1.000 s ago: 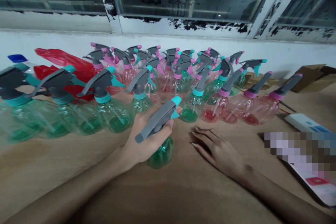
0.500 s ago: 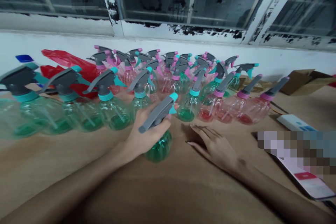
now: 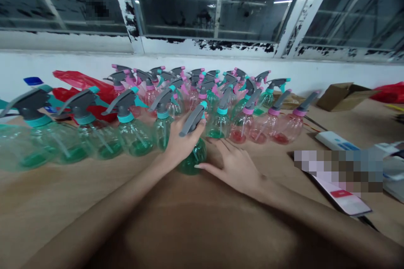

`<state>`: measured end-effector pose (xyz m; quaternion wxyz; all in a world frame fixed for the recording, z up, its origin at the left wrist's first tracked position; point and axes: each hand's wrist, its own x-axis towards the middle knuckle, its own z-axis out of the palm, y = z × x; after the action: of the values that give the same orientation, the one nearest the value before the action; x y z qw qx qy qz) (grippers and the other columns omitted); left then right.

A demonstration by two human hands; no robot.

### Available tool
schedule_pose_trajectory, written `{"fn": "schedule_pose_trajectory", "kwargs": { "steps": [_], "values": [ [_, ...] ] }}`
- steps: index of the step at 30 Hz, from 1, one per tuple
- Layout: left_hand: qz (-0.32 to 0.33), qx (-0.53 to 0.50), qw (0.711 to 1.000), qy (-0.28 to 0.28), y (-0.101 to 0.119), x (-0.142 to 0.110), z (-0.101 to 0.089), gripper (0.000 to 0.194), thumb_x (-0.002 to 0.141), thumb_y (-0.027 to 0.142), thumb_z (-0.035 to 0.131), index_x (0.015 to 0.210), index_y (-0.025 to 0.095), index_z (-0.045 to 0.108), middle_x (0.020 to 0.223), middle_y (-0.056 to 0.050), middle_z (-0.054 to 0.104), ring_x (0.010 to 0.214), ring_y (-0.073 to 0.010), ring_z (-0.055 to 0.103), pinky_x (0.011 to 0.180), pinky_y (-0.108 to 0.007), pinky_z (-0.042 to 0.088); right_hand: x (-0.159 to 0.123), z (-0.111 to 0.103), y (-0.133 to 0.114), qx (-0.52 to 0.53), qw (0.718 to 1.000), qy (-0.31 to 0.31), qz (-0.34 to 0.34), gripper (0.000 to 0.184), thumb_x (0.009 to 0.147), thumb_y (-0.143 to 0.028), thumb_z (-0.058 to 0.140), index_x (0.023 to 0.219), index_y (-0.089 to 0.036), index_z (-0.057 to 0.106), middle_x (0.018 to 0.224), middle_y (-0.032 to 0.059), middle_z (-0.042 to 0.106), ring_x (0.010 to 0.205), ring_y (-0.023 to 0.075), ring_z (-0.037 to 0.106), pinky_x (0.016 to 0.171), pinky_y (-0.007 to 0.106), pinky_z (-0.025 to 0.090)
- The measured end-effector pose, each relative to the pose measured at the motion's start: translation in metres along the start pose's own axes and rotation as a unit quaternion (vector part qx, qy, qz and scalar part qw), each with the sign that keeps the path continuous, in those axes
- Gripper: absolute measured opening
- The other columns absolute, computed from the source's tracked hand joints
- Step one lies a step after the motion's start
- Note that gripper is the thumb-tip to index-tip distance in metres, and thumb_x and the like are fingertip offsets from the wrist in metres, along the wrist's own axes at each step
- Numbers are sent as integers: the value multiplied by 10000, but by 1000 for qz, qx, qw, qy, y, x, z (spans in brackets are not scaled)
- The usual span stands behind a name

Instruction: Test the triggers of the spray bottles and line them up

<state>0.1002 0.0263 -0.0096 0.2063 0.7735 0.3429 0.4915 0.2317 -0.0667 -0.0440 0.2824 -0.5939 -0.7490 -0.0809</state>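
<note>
A green spray bottle (image 3: 189,163) with a grey and turquoise trigger head stands close in front of me. My left hand (image 3: 181,141) is wrapped round its neck, just under the head. Open with fingers stretched, my right hand (image 3: 236,164) is beside the bottle, and its thumb tip reaches the bottle's lower side; whether it presses there I cannot tell. Behind the hands runs a front row of spray bottles, among them a green one (image 3: 217,127) with a turquoise collar and a pink one (image 3: 285,128) with a pink collar.
More pink and green spray bottles crowd towards the wall. A red plastic bag (image 3: 75,79) lies behind the left ones. On the right are a cardboard box (image 3: 342,96), a white power strip (image 3: 335,139) and a phone (image 3: 347,201), partly blurred out, with cables nearby.
My right hand has moved left, its thumb now at the held bottle. The left hand keeps its hold on the neck. The view has shifted slightly.
</note>
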Motion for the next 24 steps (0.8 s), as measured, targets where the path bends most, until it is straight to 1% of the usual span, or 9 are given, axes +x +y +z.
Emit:
{"fn": "schedule_pose_trajectory", "kwargs": {
  "steps": [6,10,12,14,16,19,20,22,24],
  "values": [
    [0,-4,1000,4,-3,11,10,190,828,359,543,825,193,636,658,13,614,621,-132,570,552,-247,436,17,14,-10,-43,997,35,45,762,705,-763,431,1089,-113,533,997,124,636,904,282,616,631,353,503],
    [-10,-15,999,-30,-7,14,10,287,795,470,581,789,187,627,667,10,627,621,-134,580,567,-248,457,23,22,-13,-76,994,46,58,753,725,-746,429,1108,-104,525,993,132,636,876,276,622,606,341,504],
    [-14,-16,998,-52,-8,14,7,312,783,494,590,831,189,632,717,-2,656,660,-149,603,601,-259,478,26,25,-13,-92,993,44,63,741,749,-724,424,1124,-93,519,1020,151,631,868,278,625,591,341,504],
    [-17,-12,997,-75,-7,13,1,340,759,494,619,923,196,636,784,-16,681,719,-175,626,654,-287,498,28,26,-13,-107,991,44,63,767,760,-711,425,1171,-67,493,1055,175,621,865,282,627,580,343,504],
    [-21,1,995,-99,-6,8,-8,426,742,477,648,1070,209,602,887,-34,695,805,-207,640,731,-330,506,31,26,-12,-116,991,39,60,757,767,-699,431,1165,-58,497,1042,176,622,859,282,628,579,343,501],
    [-27,32,991,-124,-6,-3,-27,600,787,469,606,1310,245,419,1188,-67,620,1026,-242,602,871,-384,480,36,25,-11,-114,992,24,57,688,776,-679,444,1102,-79,530,991,154,626,864,279,622,576,334,493],
    [-29,43,991,-125,-7,-8,-34,617,808,469,581,1346,255,368,1276,-70,564,1087,-245,575,905,-392,467,37,24,-10,-111,992,21,56,678,777,-673,452,1101,-83,527,991,152,623,871,279,620,574,332,490],
    [-35,63,989,-130,-11,-16,-47,596,835,458,548,1361,270,342,1352,-65,497,1116,-240,563,926,-394,463,42,25,-9,-107,992,17,57,674,772,-660,475,1117,-82,511,1006,156,619,869,279,620,565,332,484],
    [-36,70,988,-136,-16,-21,-57,518,855,421,528,1330,265,392,1337,-56,510,1101,-222,573,903,-369,484,46,27,-8,-109,992,14,62,684,761,-660,492,1131,-85,498,1012,158,620,837,281,627,546,333,474]
  ]
}}
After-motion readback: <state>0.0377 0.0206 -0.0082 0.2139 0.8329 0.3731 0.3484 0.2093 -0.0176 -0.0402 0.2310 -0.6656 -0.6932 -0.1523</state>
